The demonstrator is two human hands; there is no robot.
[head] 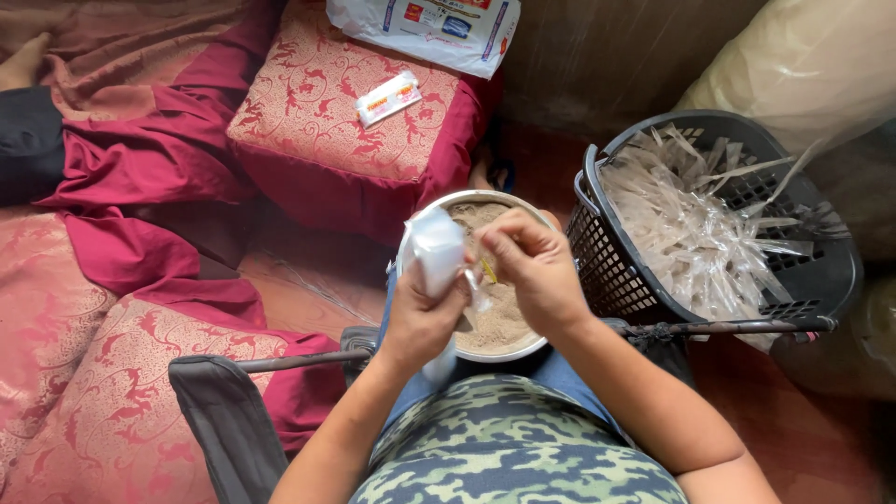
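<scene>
Left hand [422,313] closed round a small white plastic bag [435,247], gripping it low so the mouth stands up and tilts slightly right. Right hand [534,271] just beside it, fingertips pinched on a thin yellow stick or spoon [488,270] at the bag's mouth; cannot tell whether anything rides on it. Both hands held over a round metal bowl [467,201] of fine brown powder [495,322], which rests on the person's lap, near the middle of the scene.

Judgement on handling: bag looks thin, soft and light, likely slippery film; it will collapse if squeezed high, so hold below the mouth and keep the opening spread with a finger. Powder is loose and would spill with any tilt of the bowl.

Right of the bowl, touching or nearly touching its side: a black mesh basket [821,271] heaped with clear crinkled plastic sleeves [695,229]. Far left: a red patterned cushion [327,112] with a small white-and-red packet [388,98] on it and a larger white printed bag [425,28] at its far edge. Red cloth [140,154] further left. Near, a folding chair's dark fabric arm [219,411]
</scene>
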